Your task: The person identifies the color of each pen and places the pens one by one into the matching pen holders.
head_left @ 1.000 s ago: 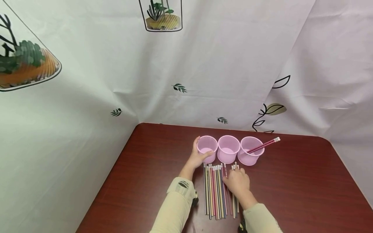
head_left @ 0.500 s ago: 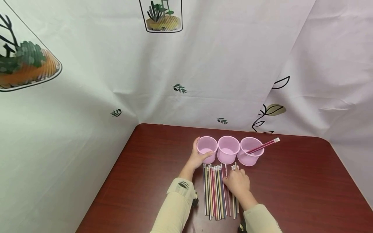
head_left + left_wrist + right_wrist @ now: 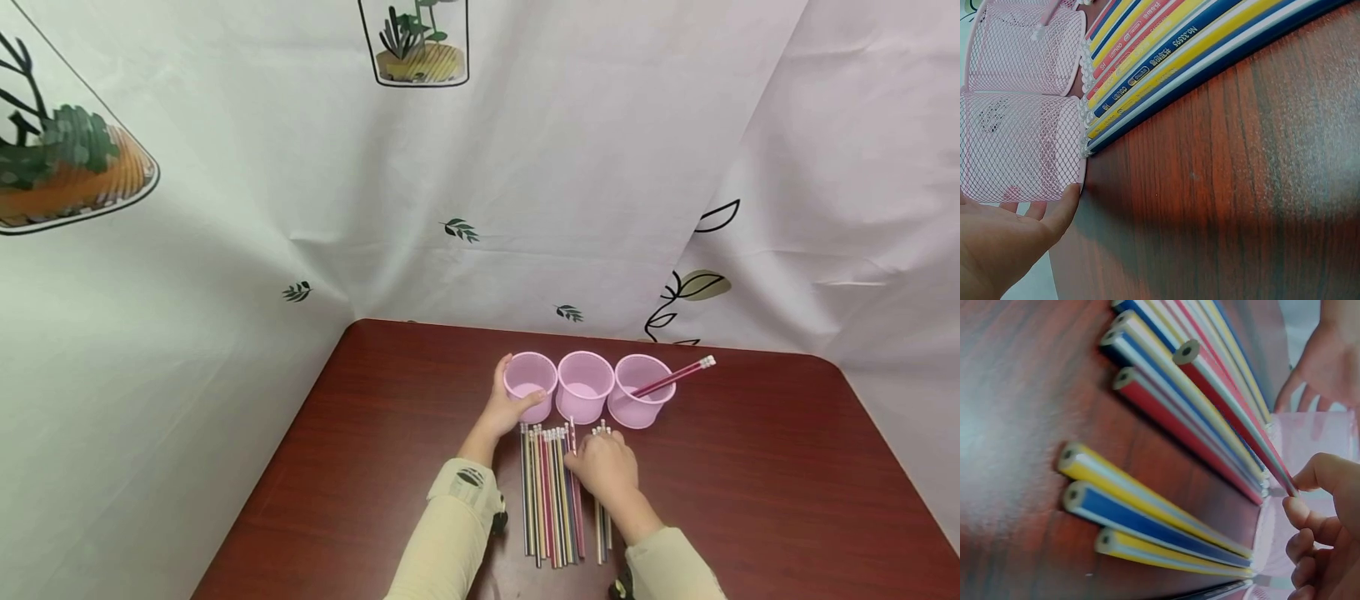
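Observation:
My left hand holds the leftmost pink mesh cup, with the thumb at its near side and the other fingers around its left. Between thumb and index finger, my right hand pinches a red-and-white striped pencil near its eraser end. That pencil's blunt, unsharpened end is raised over a row of striped pencils lying side by side in front of the cups. Right of that row, a smaller group with yellow and blue pencils lies on the table, partly beneath my right hand in the head view.
A middle pink cup and a right pink cup stand in line with the held one. Red pencils lean out of the right cup. The brown table meets a white printed cloth behind.
My right hand has shifted slightly left, and the pinched red pencil has moved from the gap between the groups to over the row's right edge. My left hand keeps its hold on the cup.

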`<action>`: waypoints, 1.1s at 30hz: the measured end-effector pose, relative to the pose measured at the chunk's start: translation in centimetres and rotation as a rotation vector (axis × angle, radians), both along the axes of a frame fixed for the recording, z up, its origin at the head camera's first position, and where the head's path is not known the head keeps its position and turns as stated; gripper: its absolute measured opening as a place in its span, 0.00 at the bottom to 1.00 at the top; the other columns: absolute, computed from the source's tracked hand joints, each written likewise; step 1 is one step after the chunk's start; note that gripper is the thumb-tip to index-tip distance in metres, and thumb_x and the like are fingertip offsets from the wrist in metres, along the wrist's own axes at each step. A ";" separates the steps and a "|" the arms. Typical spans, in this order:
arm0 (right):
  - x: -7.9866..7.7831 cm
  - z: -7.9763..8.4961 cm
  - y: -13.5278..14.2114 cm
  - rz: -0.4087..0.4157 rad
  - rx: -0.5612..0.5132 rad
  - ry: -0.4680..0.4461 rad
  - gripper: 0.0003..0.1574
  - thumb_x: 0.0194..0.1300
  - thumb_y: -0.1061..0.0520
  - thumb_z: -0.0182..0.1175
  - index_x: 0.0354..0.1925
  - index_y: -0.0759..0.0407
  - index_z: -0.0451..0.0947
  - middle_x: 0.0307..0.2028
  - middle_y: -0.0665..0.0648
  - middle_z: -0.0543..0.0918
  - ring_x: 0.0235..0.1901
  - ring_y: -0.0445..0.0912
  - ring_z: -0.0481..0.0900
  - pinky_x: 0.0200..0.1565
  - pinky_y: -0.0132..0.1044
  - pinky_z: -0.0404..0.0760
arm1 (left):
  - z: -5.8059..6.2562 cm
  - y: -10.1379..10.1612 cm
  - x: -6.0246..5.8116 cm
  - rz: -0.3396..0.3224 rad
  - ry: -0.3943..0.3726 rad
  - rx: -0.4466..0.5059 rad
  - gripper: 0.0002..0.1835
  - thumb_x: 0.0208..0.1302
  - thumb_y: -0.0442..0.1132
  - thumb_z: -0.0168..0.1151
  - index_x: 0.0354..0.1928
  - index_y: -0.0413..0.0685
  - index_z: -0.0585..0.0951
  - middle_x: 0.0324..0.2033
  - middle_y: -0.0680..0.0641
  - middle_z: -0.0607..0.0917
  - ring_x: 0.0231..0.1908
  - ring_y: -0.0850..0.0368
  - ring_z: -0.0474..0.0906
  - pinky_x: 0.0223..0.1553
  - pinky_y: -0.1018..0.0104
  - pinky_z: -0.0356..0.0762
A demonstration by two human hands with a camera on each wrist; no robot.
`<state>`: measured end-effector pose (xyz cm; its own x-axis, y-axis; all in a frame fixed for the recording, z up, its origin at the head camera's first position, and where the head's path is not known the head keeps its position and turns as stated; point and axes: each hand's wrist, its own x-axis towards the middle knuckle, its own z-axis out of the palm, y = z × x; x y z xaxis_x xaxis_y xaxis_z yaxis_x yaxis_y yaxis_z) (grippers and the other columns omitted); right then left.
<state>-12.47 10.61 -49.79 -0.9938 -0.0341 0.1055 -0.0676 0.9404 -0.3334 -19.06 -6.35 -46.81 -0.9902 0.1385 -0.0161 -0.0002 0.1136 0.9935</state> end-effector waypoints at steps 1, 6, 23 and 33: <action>0.0 0.2 -0.1 0.001 -0.005 0.007 0.20 0.45 0.49 0.61 0.08 0.52 0.65 0.16 0.53 0.70 0.24 0.53 0.68 0.25 0.46 0.72 | 0.0 0.0 0.0 0.000 -0.002 -0.001 0.48 0.52 0.31 0.67 0.70 0.43 0.47 0.64 0.28 0.56 0.61 0.30 0.56 0.60 0.39 0.54; 0.0 1.6 -0.3 -0.029 -0.068 -0.011 0.17 0.45 0.51 0.59 0.09 0.52 0.64 0.13 0.51 0.68 0.17 0.49 0.68 0.18 0.43 0.68 | -0.1 -0.1 0.0 -0.003 -0.006 -0.002 0.49 0.52 0.31 0.67 0.70 0.43 0.47 0.64 0.28 0.56 0.61 0.30 0.56 0.60 0.39 0.53; -0.2 6.0 0.2 -0.075 -0.194 0.087 0.09 0.45 0.53 0.60 0.20 0.52 0.69 0.13 0.49 0.69 0.15 0.46 0.67 0.17 0.41 0.66 | -4.1 -0.2 -1.6 0.021 0.067 -0.047 0.52 0.49 0.45 0.72 0.70 0.52 0.48 0.63 0.32 0.60 0.59 0.34 0.61 0.57 0.39 0.58; -0.9 7.4 2.0 -0.146 -0.237 0.143 0.14 0.49 0.53 0.58 0.36 0.58 0.73 0.16 0.51 0.72 0.17 0.53 0.71 0.20 0.47 0.70 | -1.4 -0.1 -0.6 0.012 0.001 -0.011 0.51 0.50 0.33 0.69 0.70 0.44 0.47 0.64 0.29 0.57 0.61 0.30 0.56 0.60 0.38 0.53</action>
<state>-13.39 12.65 -42.42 -0.9610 0.1497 0.2324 0.0001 0.8408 -0.5414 -19.63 -6.42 -48.22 -0.9919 0.1261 -0.0166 -0.0009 0.1242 0.9923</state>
